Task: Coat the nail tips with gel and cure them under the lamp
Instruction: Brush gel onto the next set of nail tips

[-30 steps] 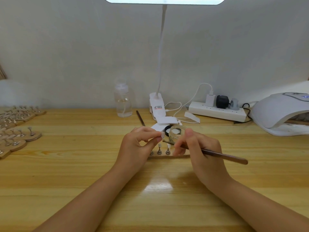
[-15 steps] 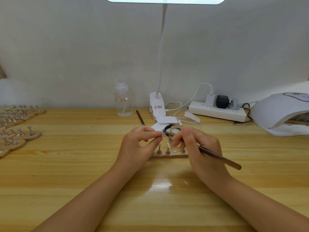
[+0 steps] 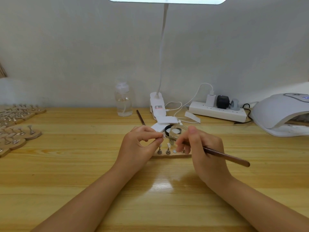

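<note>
Pale wall and a wooden worktop (image 3: pixel 83 164) fill the view, lit by a clip lamp (image 3: pixel 158 104) at the back. At the middle, the left hand (image 3: pixel 138 144) pinches a small nail tip (image 3: pixel 164 135) between thumb and forefinger, raised above a wooden holder strip (image 3: pixel 170 155) carrying more tips on metal stands. Beside it, the right hand (image 3: pixel 204 148) has its grip closed round a brown brush (image 3: pixel 225 156), whose front end is blurred near a clear gel jar (image 3: pixel 178 131). A white curing lamp (image 3: pixel 280 113) sits at far right, well apart.
</note>
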Demonstrator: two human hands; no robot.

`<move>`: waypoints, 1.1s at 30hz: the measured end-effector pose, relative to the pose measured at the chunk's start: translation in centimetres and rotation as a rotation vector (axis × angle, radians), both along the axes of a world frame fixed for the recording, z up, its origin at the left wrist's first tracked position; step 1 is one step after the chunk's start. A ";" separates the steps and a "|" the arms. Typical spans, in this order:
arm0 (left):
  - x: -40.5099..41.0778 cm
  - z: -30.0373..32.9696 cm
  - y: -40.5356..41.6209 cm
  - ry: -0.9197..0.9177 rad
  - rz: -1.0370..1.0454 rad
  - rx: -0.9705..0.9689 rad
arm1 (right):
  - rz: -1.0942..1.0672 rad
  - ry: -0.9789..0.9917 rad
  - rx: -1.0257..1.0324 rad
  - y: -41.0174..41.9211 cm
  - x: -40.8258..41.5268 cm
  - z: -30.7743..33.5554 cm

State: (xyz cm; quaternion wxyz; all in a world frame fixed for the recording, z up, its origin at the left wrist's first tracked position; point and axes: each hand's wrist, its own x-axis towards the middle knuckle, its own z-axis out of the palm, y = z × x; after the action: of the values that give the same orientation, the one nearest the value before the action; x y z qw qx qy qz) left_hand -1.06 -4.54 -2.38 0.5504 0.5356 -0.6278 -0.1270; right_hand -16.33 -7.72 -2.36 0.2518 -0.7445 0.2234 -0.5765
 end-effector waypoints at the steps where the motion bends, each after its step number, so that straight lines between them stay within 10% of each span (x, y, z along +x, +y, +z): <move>1: 0.0 0.0 0.0 -0.003 0.000 -0.002 | -0.013 0.025 -0.024 -0.1 0.0 0.1; 33: -0.1 0.2 0.1 0.004 0.005 -0.011 | 0.036 -0.002 -0.022 0.0 -0.2 0.0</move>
State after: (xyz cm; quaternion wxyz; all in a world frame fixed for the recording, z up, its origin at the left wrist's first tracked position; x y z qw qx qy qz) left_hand -1.15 -4.43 -2.22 0.5549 0.5339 -0.6261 -0.1229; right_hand -16.52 -7.75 -2.36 0.2539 -0.7507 0.2034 -0.5750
